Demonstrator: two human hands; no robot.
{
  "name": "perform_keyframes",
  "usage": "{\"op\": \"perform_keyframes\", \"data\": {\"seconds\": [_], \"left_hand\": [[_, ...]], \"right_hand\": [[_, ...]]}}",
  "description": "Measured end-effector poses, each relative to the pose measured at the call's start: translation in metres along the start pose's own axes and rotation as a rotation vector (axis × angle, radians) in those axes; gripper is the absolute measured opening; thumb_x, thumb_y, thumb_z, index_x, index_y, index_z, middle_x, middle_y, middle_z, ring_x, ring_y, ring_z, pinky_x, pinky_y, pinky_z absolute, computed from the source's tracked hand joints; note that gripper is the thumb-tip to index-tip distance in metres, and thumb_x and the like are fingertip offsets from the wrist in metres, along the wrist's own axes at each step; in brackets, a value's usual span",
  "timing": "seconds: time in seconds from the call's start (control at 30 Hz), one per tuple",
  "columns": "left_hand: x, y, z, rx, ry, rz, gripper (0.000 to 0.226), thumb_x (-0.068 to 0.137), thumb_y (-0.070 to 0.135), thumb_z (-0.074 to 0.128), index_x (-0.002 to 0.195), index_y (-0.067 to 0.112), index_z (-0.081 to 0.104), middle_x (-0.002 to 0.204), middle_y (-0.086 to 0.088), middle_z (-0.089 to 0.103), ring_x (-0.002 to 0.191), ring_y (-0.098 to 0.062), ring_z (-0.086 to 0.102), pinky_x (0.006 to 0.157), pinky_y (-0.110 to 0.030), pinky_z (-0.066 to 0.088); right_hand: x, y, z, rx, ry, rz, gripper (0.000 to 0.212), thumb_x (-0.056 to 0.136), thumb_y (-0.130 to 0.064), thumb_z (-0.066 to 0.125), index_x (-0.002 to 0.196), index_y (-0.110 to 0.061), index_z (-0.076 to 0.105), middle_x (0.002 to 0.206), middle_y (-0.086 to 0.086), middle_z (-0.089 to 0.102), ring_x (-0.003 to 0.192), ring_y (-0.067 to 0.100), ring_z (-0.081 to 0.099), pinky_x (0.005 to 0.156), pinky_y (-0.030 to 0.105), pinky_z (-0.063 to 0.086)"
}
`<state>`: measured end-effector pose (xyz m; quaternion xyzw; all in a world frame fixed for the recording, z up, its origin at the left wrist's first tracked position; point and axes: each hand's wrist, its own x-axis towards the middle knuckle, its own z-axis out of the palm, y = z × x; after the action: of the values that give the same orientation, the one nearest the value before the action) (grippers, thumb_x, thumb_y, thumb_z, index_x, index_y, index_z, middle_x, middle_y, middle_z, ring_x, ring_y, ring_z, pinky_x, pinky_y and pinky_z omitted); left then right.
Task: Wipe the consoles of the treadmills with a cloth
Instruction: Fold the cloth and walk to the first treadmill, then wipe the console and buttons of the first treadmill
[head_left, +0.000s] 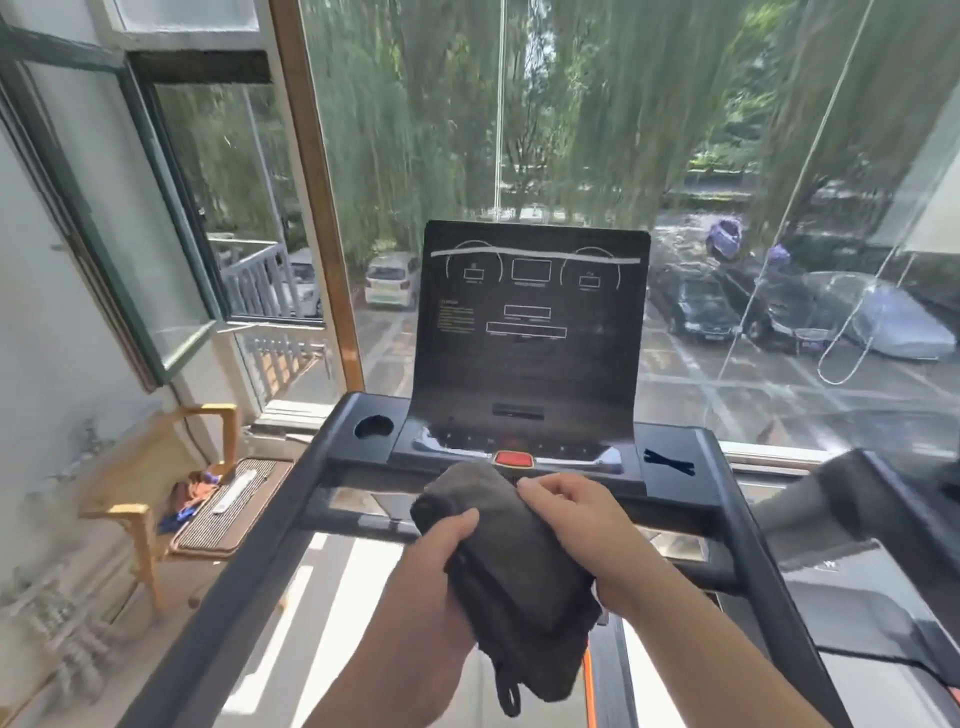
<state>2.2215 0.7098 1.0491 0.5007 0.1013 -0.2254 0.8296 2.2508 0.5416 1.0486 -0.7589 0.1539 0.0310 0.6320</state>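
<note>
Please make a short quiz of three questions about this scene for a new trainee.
1. True or false: the cloth is already pressed flat on the console screen.
2. Which hands hold the cloth? A) left hand only B) right hand only C) both
3. Fill in: the red button sits just beyond the ____.

Key: 1 false; 2 C; 3 cloth

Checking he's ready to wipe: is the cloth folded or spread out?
Folded. The dark grey cloth is a thick, layered bundle held between the left hand and right hand, below the treadmill console.
</note>
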Motion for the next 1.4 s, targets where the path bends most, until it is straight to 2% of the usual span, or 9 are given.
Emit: {"op": "perform_keyframes", "data": {"seconds": [0.17, 0.3, 0.47, 0.63, 0.8, 0.9, 1.13, 1.27, 1.4], "left_hand": [[0.096, 0.044, 0.025, -0.037, 0.084, 0.122, 0.025, 0.098, 0.027, 0.059, 0.111, 0.006, 0.065, 0.116, -0.017, 0.074, 0.088, -0.026, 0.072, 0.072, -0.031, 0.054], [0.16, 0.074, 0.018, -0.112, 0.156, 0.133, 0.025, 0.096, 0.029, 0.062, 0.111, 0.01, 0.067, 0.087, -0.009, 0.08, 0.075, -0.023, 0.078, 0.075, -0.04, 0.056], [0.238, 0.119, 0.005, -0.049, 0.165, 0.159, 0.034, 0.092, 0.002, 0.063, 0.126, 0.004, 0.065, 0.115, -0.028, 0.072, 0.105, -0.044, 0.072, 0.092, -0.054, 0.056], [0.32, 0.174, 0.002, -0.099, 0.285, 0.169, 0.023, 0.098, 0.019, 0.066, 0.119, 0.01, 0.069, 0.1, -0.015, 0.079, 0.093, -0.034, 0.077, 0.084, -0.046, 0.057], [0.397, 0.219, 0.002, -0.204, 0.309, 0.104, 0.038, 0.096, 0.041, 0.068, 0.117, 0.01, 0.068, 0.107, -0.016, 0.078, 0.101, -0.034, 0.073, 0.094, -0.047, 0.055], [0.422, 0.245, 0.004, -0.132, 0.291, 0.177, 0.024, 0.097, 0.038, 0.068, 0.11, 0.017, 0.07, 0.093, -0.002, 0.081, 0.099, -0.024, 0.073, 0.093, -0.043, 0.055], [0.476, 0.298, 0.017, 0.365, 0.375, 0.652, 0.019, 0.101, 0.045, 0.058, 0.099, 0.027, 0.064, 0.094, 0.009, 0.07, 0.085, 0.002, 0.065, 0.079, -0.029, 0.05], [0.523, 0.304, 0.033, 0.85, 0.331, 1.056, 0.025, 0.099, 0.041, 0.058, 0.101, 0.017, 0.063, 0.109, -0.002, 0.058, 0.093, -0.003, 0.054, 0.083, -0.011, 0.042], [0.574, 0.297, 0.041, 1.525, 0.301, 1.26, 0.059, 0.089, 0.047, 0.066, 0.142, 0.021, 0.058, 0.147, -0.001, 0.042, 0.132, -0.029, 0.035, 0.11, -0.045, 0.033]], "right_hand": [[0.105, -0.018, -0.012, -0.015, 0.002, -0.024, 0.035, 0.097, -0.026, 0.062, 0.089, 0.008, 0.064, 0.071, 0.004, 0.056, 0.067, 0.016, 0.049, 0.065, 0.028, 0.039], [0.169, -0.043, -0.007, -0.025, -0.044, -0.006, 0.025, 0.098, -0.03, 0.064, 0.095, -0.007, 0.075, 0.081, -0.001, 0.075, 0.069, 0.007, 0.064, 0.061, 0.018, 0.049], [0.251, -0.073, 0.006, -0.058, -0.03, -0.027, 0.019, 0.099, -0.032, 0.065, 0.095, -0.017, 0.076, 0.091, 0.003, 0.081, 0.068, 0.005, 0.065, 0.058, 0.024, 0.048], [0.32, -0.104, 0.016, 0.048, -0.06, 0.022, 0.019, 0.102, -0.028, 0.063, 0.102, -0.013, 0.075, 0.092, 0.008, 0.081, 0.072, 0.012, 0.072, 0.071, 0.029, 0.062], [0.384, -0.128, 0.022, 0.041, 0.139, -0.073, 0.018, 0.104, -0.021, 0.061, 0.1, -0.012, 0.075, 0.088, 0.01, 0.08, 0.077, 0.021, 0.075, 0.076, 0.038, 0.063], [0.413, -0.143, 0.015, -0.043, 0.3, -0.236, 0.02, 0.106, -0.021, 0.058, 0.098, -0.02, 0.076, 0.088, 0.004, 0.078, 0.086, 0.022, 0.075, 0.081, 0.038, 0.062], [0.5, -0.196, -0.034, -0.649, 0.566, -0.736, 0.032, 0.108, -0.025, 0.049, 0.131, -0.014, 0.069, 0.128, -0.006, 0.066, 0.126, 0.012, 0.054, 0.11, 0.016, 0.036], [0.55, -0.201, -0.043, -0.917, 0.562, -0.752, 0.049, 0.107, -0.033, 0.04, 0.142, -0.008, 0.063, 0.143, 0.007, 0.065, 0.139, 0.025, 0.052, 0.125, 0.041, 0.028], [0.569, -0.185, -0.034, -0.917, 0.731, -0.804, 0.049, 0.105, -0.037, 0.039, 0.139, -0.015, 0.066, 0.136, 0.0, 0.068, 0.133, 0.021, 0.055, 0.125, 0.045, 0.026]]}}
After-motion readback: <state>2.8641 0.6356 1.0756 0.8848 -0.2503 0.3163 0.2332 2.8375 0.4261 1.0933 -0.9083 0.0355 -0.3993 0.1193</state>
